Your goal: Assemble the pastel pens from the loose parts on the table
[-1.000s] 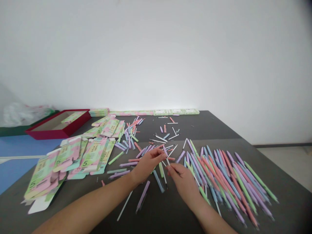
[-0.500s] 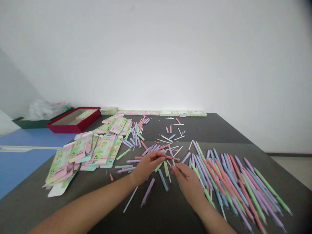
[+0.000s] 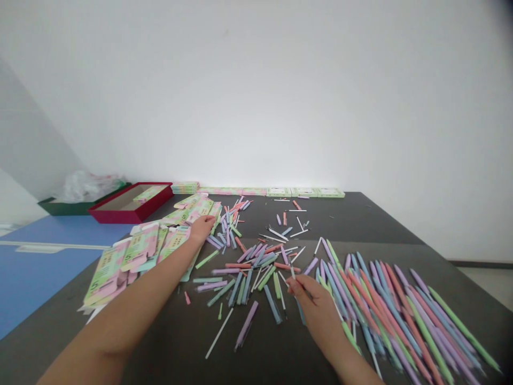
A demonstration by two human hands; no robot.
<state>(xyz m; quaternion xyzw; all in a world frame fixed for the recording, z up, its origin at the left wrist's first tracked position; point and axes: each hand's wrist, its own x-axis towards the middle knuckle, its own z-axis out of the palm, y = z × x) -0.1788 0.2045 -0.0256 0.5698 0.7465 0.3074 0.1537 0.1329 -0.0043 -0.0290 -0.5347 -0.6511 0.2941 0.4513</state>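
Note:
My right hand (image 3: 315,299) pinches a slim pen part (image 3: 292,270) between thumb and fingertips. Its lower piece looks whitish and its upper end purple; it stands nearly upright above loose pen parts. Further off to the left, my left hand (image 3: 202,225) hovers over the edge of the printed cards, beside a small heap of coloured pen pieces (image 3: 228,235). Its fingers are drawn together, and what they hold, if anything, is too small to make out. Between my hands lie pen barrels (image 3: 272,303) in purple, blue, green and coral, with white refills (image 3: 219,332) among them.
A large pile of long pens (image 3: 385,310) covers the right side. Flattened printed boxes (image 3: 138,248) overlap at left. Behind them stand a red box (image 3: 132,215) and a green tray (image 3: 60,207) with a plastic bag. Packed boxes (image 3: 304,192) line the wall.
My left hand has moved away from my right hand, forward and left to the small heap by the boxes. My right hand still holds the pen part. The view has shifted slightly.

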